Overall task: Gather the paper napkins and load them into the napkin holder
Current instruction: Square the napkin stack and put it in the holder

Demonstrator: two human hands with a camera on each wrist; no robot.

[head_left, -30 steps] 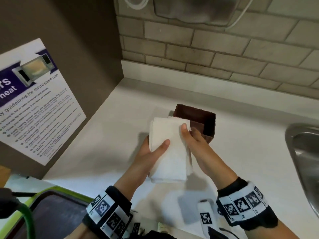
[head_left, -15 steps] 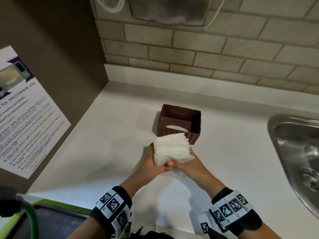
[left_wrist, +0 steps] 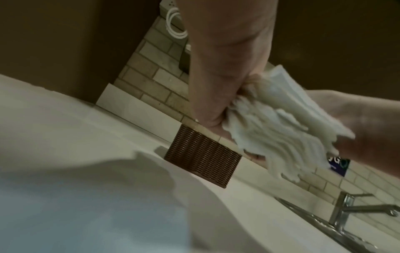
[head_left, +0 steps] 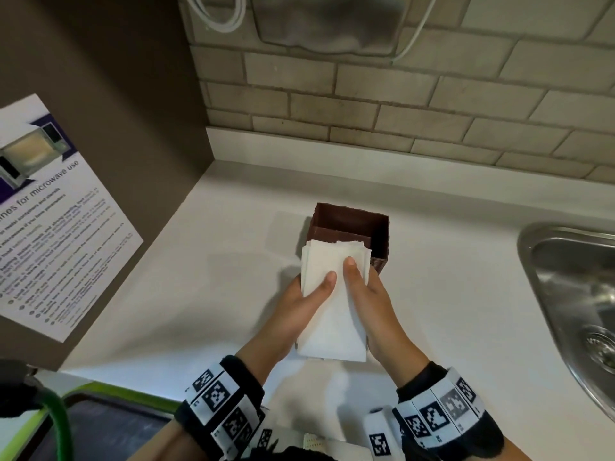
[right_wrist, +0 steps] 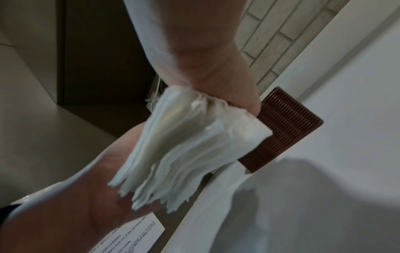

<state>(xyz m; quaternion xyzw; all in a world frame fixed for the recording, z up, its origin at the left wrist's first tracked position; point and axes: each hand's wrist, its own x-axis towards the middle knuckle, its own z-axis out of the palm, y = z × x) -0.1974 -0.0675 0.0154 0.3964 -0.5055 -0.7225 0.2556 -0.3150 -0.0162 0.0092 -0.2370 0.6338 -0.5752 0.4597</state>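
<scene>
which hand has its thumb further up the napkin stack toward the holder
The right hand. Its thumb lies higher on the napkin stack, closer to the brown napkin holder, while the left hand has its thumb a little lower and angled across the stack.

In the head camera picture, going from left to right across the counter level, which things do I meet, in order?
Microwave poster → left hand → stack of napkins → right hand → sink. The brown napkin holder sits behind the stack, so I leave it out.
</scene>
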